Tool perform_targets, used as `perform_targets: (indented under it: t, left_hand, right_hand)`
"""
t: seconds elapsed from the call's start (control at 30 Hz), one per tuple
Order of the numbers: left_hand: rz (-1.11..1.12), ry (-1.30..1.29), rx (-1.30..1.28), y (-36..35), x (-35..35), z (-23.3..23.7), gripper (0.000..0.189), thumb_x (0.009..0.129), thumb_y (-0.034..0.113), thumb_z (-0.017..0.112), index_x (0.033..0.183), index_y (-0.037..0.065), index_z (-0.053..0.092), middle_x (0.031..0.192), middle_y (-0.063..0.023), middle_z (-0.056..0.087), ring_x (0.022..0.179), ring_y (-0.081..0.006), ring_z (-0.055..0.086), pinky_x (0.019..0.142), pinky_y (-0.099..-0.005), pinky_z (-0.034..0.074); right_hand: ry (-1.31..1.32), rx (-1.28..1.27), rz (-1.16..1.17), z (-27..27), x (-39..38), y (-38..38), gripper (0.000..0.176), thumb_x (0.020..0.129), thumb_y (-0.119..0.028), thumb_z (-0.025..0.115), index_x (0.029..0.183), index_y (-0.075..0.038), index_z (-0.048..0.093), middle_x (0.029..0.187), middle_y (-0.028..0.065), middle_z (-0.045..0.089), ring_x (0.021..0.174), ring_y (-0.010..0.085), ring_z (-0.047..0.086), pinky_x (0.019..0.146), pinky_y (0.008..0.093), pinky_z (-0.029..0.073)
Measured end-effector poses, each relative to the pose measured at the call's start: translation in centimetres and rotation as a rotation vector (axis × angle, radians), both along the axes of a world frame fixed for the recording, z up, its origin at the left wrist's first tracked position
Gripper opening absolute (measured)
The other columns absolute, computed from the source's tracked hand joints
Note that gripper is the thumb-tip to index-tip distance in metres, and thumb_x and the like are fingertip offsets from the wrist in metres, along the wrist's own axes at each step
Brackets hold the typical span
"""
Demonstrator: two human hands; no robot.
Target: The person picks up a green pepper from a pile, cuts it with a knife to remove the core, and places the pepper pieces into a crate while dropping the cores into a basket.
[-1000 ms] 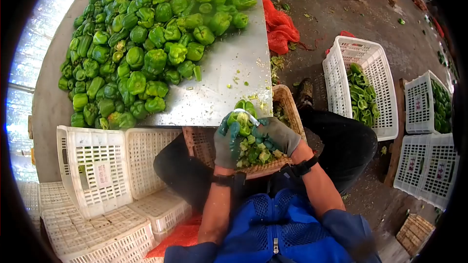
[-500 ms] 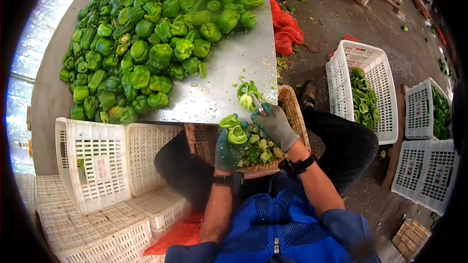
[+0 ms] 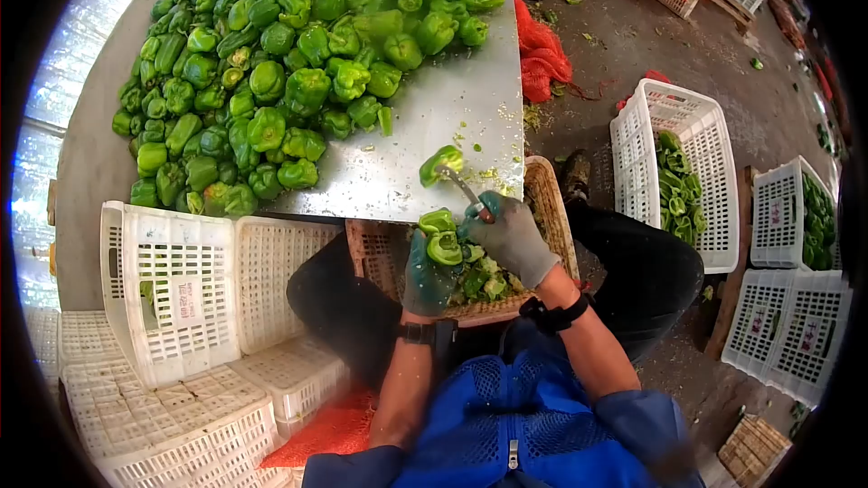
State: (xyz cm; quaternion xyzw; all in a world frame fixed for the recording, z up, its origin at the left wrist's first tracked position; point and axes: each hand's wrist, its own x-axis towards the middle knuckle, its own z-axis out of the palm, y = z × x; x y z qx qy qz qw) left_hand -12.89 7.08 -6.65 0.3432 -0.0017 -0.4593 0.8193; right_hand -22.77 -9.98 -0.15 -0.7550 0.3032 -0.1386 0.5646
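Observation:
My left hand [image 3: 429, 280], in a green-grey glove, is closed around cut green bell pepper pieces [image 3: 442, 240] above the basket. My gloved right hand [image 3: 514, 239] grips a small knife [image 3: 467, 190], its blade slanting up and left. At the blade's tip, over the edge of the metal table [image 3: 362, 183], is another green pepper piece [image 3: 438, 165]. Under both hands, a wicker-like basket [image 3: 550, 203] between my legs holds pale green pepper scraps [image 3: 486, 282].
A large heap of whole green peppers [image 3: 289, 81] covers the table's far left. White crates [image 3: 181, 280] stand at left. On the right, a white crate [image 3: 633, 149] holds cut peppers, with more crates [image 3: 785, 325] beyond. Red netting [image 3: 540, 54] lies beside the table.
The knife and the pepper piece at its tip have moved left and away from me, and the piece now shows its green skin. My left hand keeps its pieces.

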Motion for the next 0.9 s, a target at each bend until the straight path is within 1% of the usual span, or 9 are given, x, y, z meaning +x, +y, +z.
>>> perform_targets:
  t: [0.13,0.23,0.27,0.4,0.63,0.73,0.83,0.87,0.9]
  left_hand:
    - [0.02,0.037,-0.022,-1.1,-0.5,-0.2,0.048,0.115,0.043,0.055,0.147,0.008,0.059,0.128,-0.0073,0.072,0.11,-0.0184,0.072,0.096,-0.0361,0.062]
    - [0.04,-0.127,0.073,-1.4,-1.3,0.1,0.041,0.117,0.039,0.051,0.139,0.007,0.062,0.118,-0.0053,0.072,0.1,-0.0155,0.07,0.092,-0.031,0.058]
    - [0.023,-0.245,0.137,-1.2,-1.2,-0.1,0.038,0.118,0.037,0.051,0.137,0.007,0.062,0.115,-0.0041,0.071,0.096,-0.0143,0.068,0.091,-0.0293,0.057]
    - [0.086,-0.524,0.254,-1.4,-2.1,-0.6,0.033,0.118,0.029,0.051,0.131,0.002,0.066,0.118,-0.0016,0.068,0.099,-0.0096,0.063,0.088,-0.0291,0.054]
    - [0.154,-0.226,0.298,-1.7,-2.3,0.5,0.041,0.117,0.027,0.056,0.146,-0.002,0.058,0.117,-0.0041,0.067,0.099,-0.011,0.063,0.086,-0.0308,0.055]
    - [0.063,-0.667,0.396,-2.2,-3.5,1.3,0.05,0.118,0.041,0.052,0.147,0.001,0.058,0.117,-0.0041,0.069,0.104,-0.0135,0.064,0.091,-0.0294,0.056]
    - [0.033,-1.147,0.545,-1.6,-3.4,-3.0,0.047,0.116,0.029,0.058,0.152,0.0,0.055,0.117,-0.0054,0.07,0.099,-0.0139,0.069,0.084,-0.0286,0.059]
    - [-0.022,-0.497,0.285,-2.2,-4.2,1.8,0.044,0.116,0.026,0.057,0.152,0.001,0.056,0.117,-0.0059,0.071,0.101,-0.015,0.07,0.084,-0.0294,0.059]
    - [-0.019,-0.495,0.289,-2.4,-4.1,3.3,0.044,0.116,0.026,0.057,0.152,0.001,0.056,0.117,-0.0059,0.071,0.101,-0.015,0.07,0.084,-0.0294,0.059]
  right_hand:
    - [-0.113,0.105,0.111,-1.0,-0.4,2.5,0.026,0.093,-0.027,0.077,0.099,-0.003,0.068,0.08,0.0209,0.069,0.072,0.038,0.07,0.068,0.0469,0.055]
    - [-0.109,-0.04,0.032,-2.4,-0.6,4.3,0.025,0.093,-0.02,0.079,0.108,-0.003,0.07,0.084,0.0173,0.069,0.073,0.0295,0.066,0.072,0.0404,0.055]
    - [-0.085,-0.041,0.018,-1.6,-0.7,4.6,0.022,0.094,-0.018,0.076,0.108,-0.003,0.069,0.086,0.021,0.068,0.076,0.0385,0.067,0.072,0.044,0.055]
    - [-0.216,-0.114,-0.052,-2.9,-1.8,6.2,0.024,0.095,-0.017,0.075,0.112,-0.003,0.069,0.086,0.0221,0.067,0.078,0.0398,0.069,0.071,0.0476,0.054]
    - [-0.298,-0.362,-0.13,-1.2,-5.4,7.8,0.038,0.09,-0.023,0.084,0.122,-0.007,0.069,0.103,0.0193,0.072,0.09,0.0425,0.072,0.077,0.049,0.059]
    - [-0.125,-0.499,-0.105,-1.0,-5.3,6.4,0.036,0.088,-0.021,0.086,0.117,-0.005,0.07,0.103,0.0198,0.071,0.091,0.0426,0.072,0.079,0.0483,0.059]
    - [-0.323,-0.535,-0.132,-2.0,-4.9,4.7,0.033,0.087,-0.018,0.087,0.111,-0.003,0.07,0.092,0.0152,0.069,0.083,0.0335,0.072,0.076,0.0421,0.059]
    - [-0.23,-0.317,-0.107,-1.3,-5.3,4.1,0.029,0.088,-0.015,0.085,0.11,-0.002,0.07,0.087,0.0116,0.067,0.081,0.0273,0.07,0.075,0.0387,0.058]
    - [-0.135,-0.099,-0.083,-0.6,-5.5,3.6,0.026,0.089,-0.012,0.083,0.108,-0.001,0.069,0.082,0.008,0.064,0.078,0.0211,0.069,0.073,0.0353,0.057]
